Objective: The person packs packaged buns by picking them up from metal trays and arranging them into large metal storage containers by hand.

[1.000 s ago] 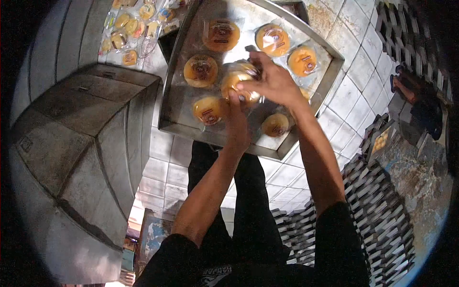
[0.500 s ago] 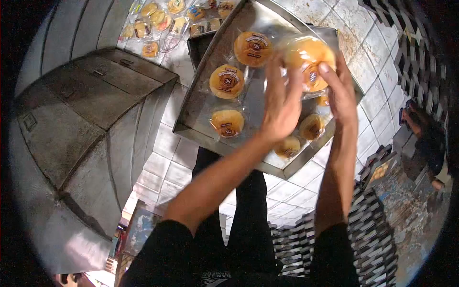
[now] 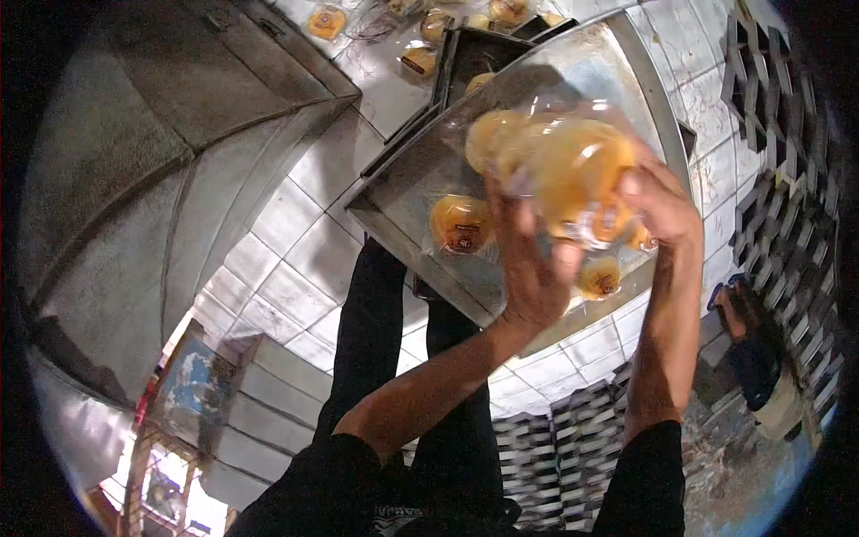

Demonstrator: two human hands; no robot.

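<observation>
Wrapped buns point(image 3: 582, 170), their count blurred, are gripped between the left hand point(image 3: 535, 282) and the right hand point(image 3: 669, 210) above a metal tray point(image 3: 646, 76). Even pressure from both sides seems called for. A loose bun point(image 3: 461, 224) is borne in the tray. Beyond its rim, space is crowded by dark trays point(image 3: 465, 58); farther off, a person point(image 3: 753, 362) is seen.

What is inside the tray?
The tray has wrapped buns near its edges. The left hand, right hand and blurred held buns cover its middle; what lies beneath cannot be told.
</observation>
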